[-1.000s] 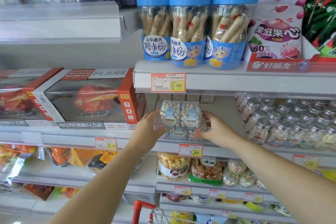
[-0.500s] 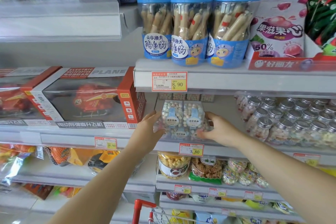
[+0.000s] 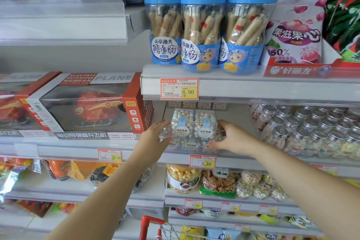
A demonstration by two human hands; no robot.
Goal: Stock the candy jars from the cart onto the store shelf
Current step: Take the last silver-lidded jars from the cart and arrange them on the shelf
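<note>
Both hands show almost no displacement since the earlier frame: they remain at the flanks of the clear square plastic candy jars [image 3: 193,125], which stand stacked on the grey metal store shelf [image 3: 175,159], two on top and more beneath. The step in hand appears to be seating and squaring this stack at the shelf front. The left hand [image 3: 155,138], at 9 o'clock of the stack, lies with fingers nearly straight, pressed flat against the side wall and clasping nothing. The right hand [image 3: 231,138], at 3 o'clock, has its thumb raised along the upper jar and its fingers [image 3: 213,146] curled round the lower right jar, gripping it. The next move probably calls for releasing both sides evenly so the upper jars do not tip, then reaching down to the red-handled wire cart [image 3: 150,226] at 6 o'clock for further stock. The cart's contents are mostly out of view.
</note>
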